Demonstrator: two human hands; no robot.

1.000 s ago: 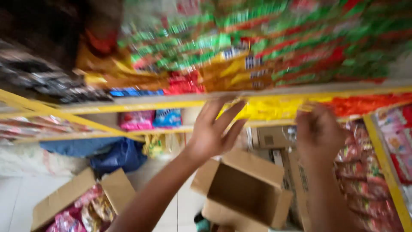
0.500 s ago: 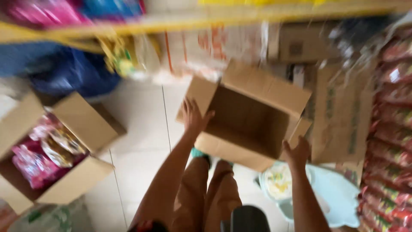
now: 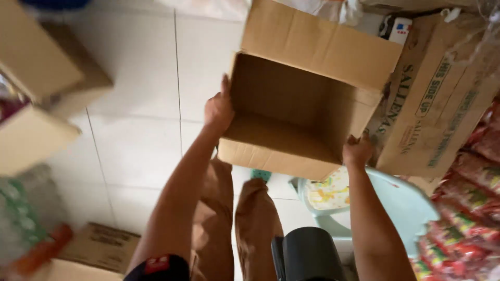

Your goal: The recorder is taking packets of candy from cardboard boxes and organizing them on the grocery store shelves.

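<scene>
The open cardboard box, empty inside, is held above the white tiled floor, in front of the person's knees. The left hand grips its left wall with fingers closed over the rim. The right hand clasps the near right corner. A printed carton stands just beside it. Judgement: keep both 2 grips level, support the base edge, and steer clear of the pale plastic chair below

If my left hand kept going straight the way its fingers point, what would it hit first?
Probably nothing new: the left hand already presses the side wall of the empty cardboard box, fingers pointing up along it. Beyond lies white tiled floor, though depth is unclear.
</scene>
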